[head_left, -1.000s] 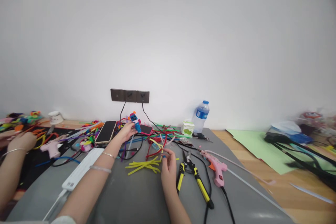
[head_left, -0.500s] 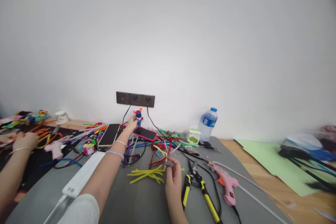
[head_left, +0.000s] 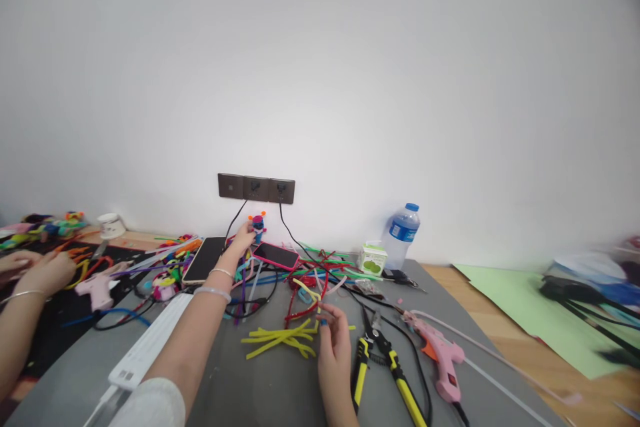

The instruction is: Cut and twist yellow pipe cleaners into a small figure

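Your left hand (head_left: 243, 239) gripped the blue figure (head_left: 259, 229) beside the pink phone (head_left: 277, 256); your right hand (head_left: 334, 337) pinched a yellow stem (head_left: 309, 290) nearer you. Uneven release risked toppling the figure.

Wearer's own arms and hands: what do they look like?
The left arm wears a pale sleeve, a thin wrist bracelet and, behind it, a thicker pale band. The right hand shows what looks like a blue thumbnail; no sleeve shows there.

The left grip (head_left: 244, 238) holds a blue figure (head_left: 259, 229) below wall sockets (head_left: 256, 188), while the right grip (head_left: 335, 341) pinches a yellow pipe cleaner (head_left: 311, 290) near yellow-handled pliers (head_left: 361, 361).
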